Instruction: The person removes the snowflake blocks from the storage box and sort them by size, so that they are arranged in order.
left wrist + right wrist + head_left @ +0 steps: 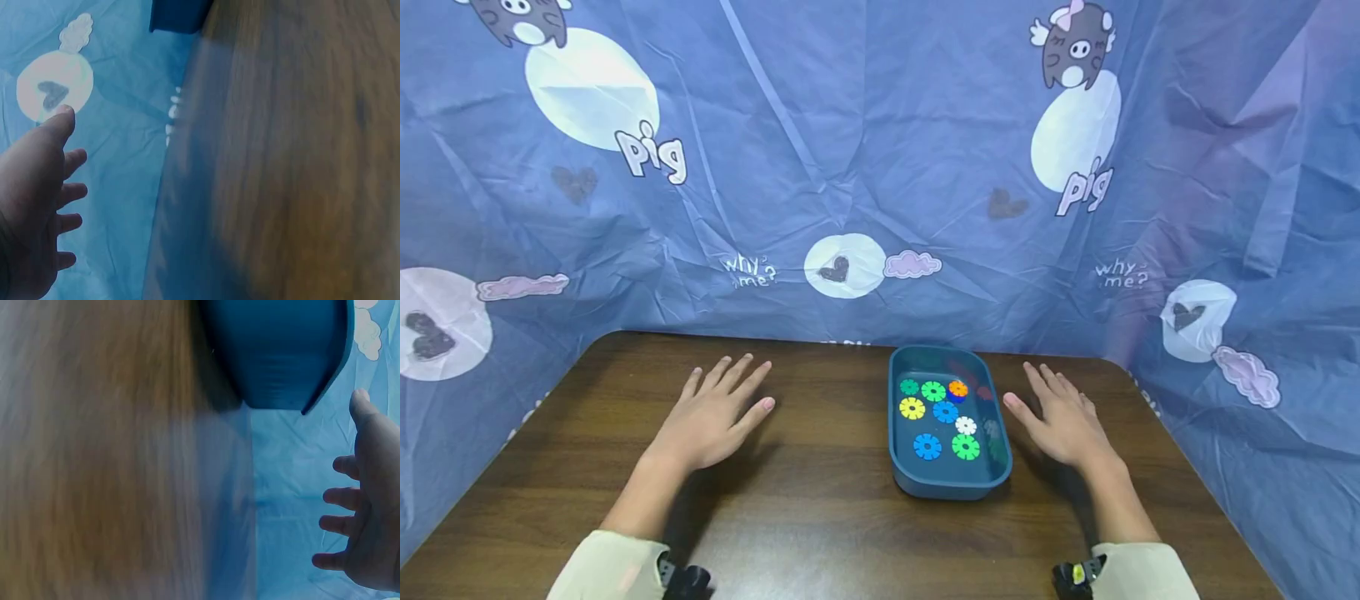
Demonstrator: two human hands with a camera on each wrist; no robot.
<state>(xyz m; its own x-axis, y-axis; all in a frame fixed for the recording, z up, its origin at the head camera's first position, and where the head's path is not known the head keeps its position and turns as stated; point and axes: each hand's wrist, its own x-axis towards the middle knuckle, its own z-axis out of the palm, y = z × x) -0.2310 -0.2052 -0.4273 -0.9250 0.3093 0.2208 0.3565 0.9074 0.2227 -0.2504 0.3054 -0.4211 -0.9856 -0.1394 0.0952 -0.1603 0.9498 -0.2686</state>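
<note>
The bin (951, 492) stands on the worktop (820, 500), right of the middle, and all 9 discs in view lie inside it on its floor. At the far end are a dark green disc (909, 387), a light green disc (933, 388) and an orange disc (958, 387), the last partly covering a dark blue disc (957, 398). A yellow disc (907, 408) lies at the left, a blue disc (939, 412) in the middle and a white disc (966, 420) to the right; at the near end are another blue disc (921, 447) on the left and another green disc (959, 447) on the right. The left hand (711, 427) is well apart from the bin, on its left, its fingers spread apart and holding nothing. The right hand (1066, 423) is just beside the bin's right wall, its thumb near the rim without touching, its fingers slightly apart and also holding nothing. Whether either hand touches the worktop, I cannot tell. As for progress, no disc is held or set out on the worktop, so I judge that no handling is under way; whether everything is left to do or the work is finished, the views do not settle.
</note>
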